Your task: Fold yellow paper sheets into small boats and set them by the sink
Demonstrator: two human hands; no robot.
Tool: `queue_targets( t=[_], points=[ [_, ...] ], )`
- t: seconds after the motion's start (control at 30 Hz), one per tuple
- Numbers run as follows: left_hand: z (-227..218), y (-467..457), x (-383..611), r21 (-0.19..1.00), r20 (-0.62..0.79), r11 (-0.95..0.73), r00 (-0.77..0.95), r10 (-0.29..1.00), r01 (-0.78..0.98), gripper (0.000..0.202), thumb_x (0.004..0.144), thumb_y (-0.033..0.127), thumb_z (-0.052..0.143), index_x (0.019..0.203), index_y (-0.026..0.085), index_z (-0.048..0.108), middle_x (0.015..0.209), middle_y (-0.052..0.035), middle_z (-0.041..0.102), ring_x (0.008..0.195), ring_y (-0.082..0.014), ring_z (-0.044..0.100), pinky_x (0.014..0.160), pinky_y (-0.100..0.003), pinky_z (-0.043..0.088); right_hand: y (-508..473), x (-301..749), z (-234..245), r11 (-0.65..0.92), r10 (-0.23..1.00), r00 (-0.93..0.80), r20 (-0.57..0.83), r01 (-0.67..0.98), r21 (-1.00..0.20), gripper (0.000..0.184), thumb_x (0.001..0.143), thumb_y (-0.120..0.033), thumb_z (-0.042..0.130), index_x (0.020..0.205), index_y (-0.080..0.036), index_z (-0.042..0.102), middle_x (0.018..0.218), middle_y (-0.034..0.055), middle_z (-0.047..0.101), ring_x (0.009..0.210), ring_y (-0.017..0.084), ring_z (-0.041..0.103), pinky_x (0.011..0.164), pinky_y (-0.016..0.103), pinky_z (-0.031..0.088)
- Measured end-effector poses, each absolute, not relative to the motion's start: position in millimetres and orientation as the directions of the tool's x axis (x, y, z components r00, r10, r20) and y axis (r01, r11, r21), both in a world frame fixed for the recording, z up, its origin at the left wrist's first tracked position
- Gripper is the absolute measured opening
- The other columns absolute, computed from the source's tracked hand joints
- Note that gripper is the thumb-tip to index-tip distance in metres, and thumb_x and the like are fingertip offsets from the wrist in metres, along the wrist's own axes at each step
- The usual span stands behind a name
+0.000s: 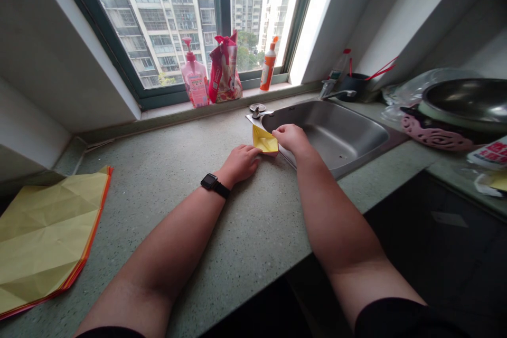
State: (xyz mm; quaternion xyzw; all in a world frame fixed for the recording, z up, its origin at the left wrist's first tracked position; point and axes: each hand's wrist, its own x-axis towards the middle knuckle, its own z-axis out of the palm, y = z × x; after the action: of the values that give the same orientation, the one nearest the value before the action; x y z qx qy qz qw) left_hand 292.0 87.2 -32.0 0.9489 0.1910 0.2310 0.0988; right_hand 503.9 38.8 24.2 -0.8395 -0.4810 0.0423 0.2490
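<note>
Folded paper (266,143) seems mid-shaping: right hand (293,138) pinches its edge; left hand (241,161) touches it, grip unclear. The next move needs gentleness.

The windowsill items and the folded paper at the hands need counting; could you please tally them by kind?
Bottles: 2 (pink pump bottle, orange bottle)
Bags: 1 (red bag)
Paper pieces: 1 (yellow folded paper)
Total: 4

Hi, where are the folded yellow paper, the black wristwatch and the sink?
Folded yellow paper (266,144): head view, on its inner face.
Black wristwatch (209,181): head view, on its screen.
Sink (341,140): head view, on the basin's bare bottom.
</note>
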Motion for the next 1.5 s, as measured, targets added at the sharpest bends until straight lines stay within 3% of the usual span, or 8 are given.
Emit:
queue_targets(
  t=[0.17, 0.3, 0.5, 0.67, 0.83, 1.03, 1.2, 1.5],
  points=[
    [-31.1, 85.6, 289.9, 0.305, 0.398, -0.899, 0.815, 0.421, 0.316, 0.032, 0.103, 0.020, 0.062, 0.133, 0.020, 0.072, 0.131, -0.0109, 0.078, 0.123, -0.0287, 0.070, 0.113, -0.045, 0.055, 40.2, 501.2, 27.1, -0.347, 0.736, 0.589, 0.333, 0.751, -0.561, 0.025, 0.101, -0.036, 0.065, 0.094, -0.020, 0.084, 0.099, 0.0123, 0.084, 0.094, 0.028, 0.076, 0.083, 0.035, 0.053],
    [-29.5, 84.6, 290.0, 0.332, 0.462, -0.882, 0.757, 0.461, 0.335, 0.028, 0.103, 0.019, 0.062, 0.129, 0.020, 0.072, 0.130, -0.0109, 0.077, 0.119, -0.0271, 0.070, 0.108, -0.042, 0.054, 42.5, 491.1, 33.2, 0.051, 0.551, 0.543, 0.634, 0.736, -0.675, 0.040, 0.111, -0.042, 0.045, 0.100, -0.020, 0.077, 0.103, 0.0115, 0.078, 0.092, 0.024, 0.074, 0.088, 0.039, 0.057],
    [-19.3, 83.0, 287.3, 0.480, 0.511, -0.742, 0.538, 0.670, 0.467, 0.026, 0.109, 0.028, 0.055, 0.085, 0.022, 0.064, 0.088, -0.0046, 0.071, 0.085, -0.0209, 0.064, 0.082, -0.033, 0.048, 28.5, 453.5, 42.2, 0.442, 0.345, 0.372, 0.862, 0.745, -0.499, 0.052, 0.116, -0.054, 0.027, 0.110, -0.025, 0.070, 0.108, 0.0081, 0.068, 0.089, 0.020, 0.070, 0.079, 0.036, 0.059],
    [-9.6, 86.7, 274.2, 0.671, 0.499, -0.585, 0.307, 0.810, 0.455, 0.045, 0.111, 0.036, 0.050, 0.069, 0.023, 0.043, 0.066, 0.0023, 0.050, 0.065, -0.0163, 0.046, 0.066, -0.031, 0.035, 15.0, 422.9, 40.7, 0.380, 0.564, 0.274, 0.779, 0.752, -0.539, 0.040, 0.114, -0.037, 0.032, 0.119, -0.026, 0.070, 0.118, 0.0110, 0.070, 0.096, 0.023, 0.071, 0.093, 0.042, 0.060],
    [28.9, 99.5, 252.1, 0.810, 0.537, -0.530, 0.044, 0.842, 0.251, 0.040, 0.113, 0.033, 0.050, 0.075, 0.023, 0.048, 0.066, 0.0037, 0.050, 0.066, -0.0141, 0.049, 0.067, -0.028, 0.038, 24.1, 391.8, 20.0, 0.448, 0.658, 0.179, 0.731, 0.688, -0.571, 0.030, 0.111, -0.035, 0.043, 0.125, -0.027, 0.068, 0.119, 0.0113, 0.071, 0.099, 0.025, 0.070, 0.091, 0.044, 0.062],
    [94.3, 95.5, 192.8, 0.726, 0.684, -0.687, -0.070, 0.726, -0.028, 0.030, 0.116, 0.038, 0.050, 0.092, 0.022, 0.059, 0.081, 0.0009, 0.062, 0.072, -0.0111, 0.059, 0.071, -0.024, 0.048, 38.8, 347.8, -20.3, 0.535, 0.798, -0.039, 0.602, 0.506, -0.677, 0.042, 0.108, -0.049, 0.052, 0.142, -0.024, 0.061, 0.123, 0.0118, 0.072, 0.093, 0.023, 0.070, 0.079, 0.038, 0.061],
    [82.3, 76.3, 112.1, 0.742, 0.601, -0.608, 0.121, 0.790, 0.283, 0.018, 0.109, 0.033, 0.060, 0.098, 0.020, 0.067, 0.085, -0.0012, 0.069, 0.076, -0.0129, 0.063, 0.074, -0.025, 0.051, 41.7, 341.3, -32.1, 0.534, 0.826, -0.165, 0.538, 0.532, -0.657, 0.040, 0.106, -0.045, 0.055, 0.136, -0.021, 0.068, 0.118, 0.0119, 0.074, 0.090, 0.023, 0.071, 0.080, 0.039, 0.061],
    [52.7, 26.5, -45.3, 0.411, 0.357, -0.344, 0.198, 0.913, 0.844, 0.015, 0.098, 0.031, 0.066, 0.089, 0.020, 0.071, 0.091, -0.0037, 0.075, 0.077, -0.0179, 0.062, 0.075, -0.032, 0.046, 46.6, 343.5, -35.3, 0.521, 0.849, -0.285, 0.444, 0.585, -0.622, 0.033, 0.102, -0.043, 0.057, 0.113, -0.023, 0.080, 0.104, 0.0085, 0.074, 0.080, 0.021, 0.071, 0.076, 0.037, 0.059]
  ],
)
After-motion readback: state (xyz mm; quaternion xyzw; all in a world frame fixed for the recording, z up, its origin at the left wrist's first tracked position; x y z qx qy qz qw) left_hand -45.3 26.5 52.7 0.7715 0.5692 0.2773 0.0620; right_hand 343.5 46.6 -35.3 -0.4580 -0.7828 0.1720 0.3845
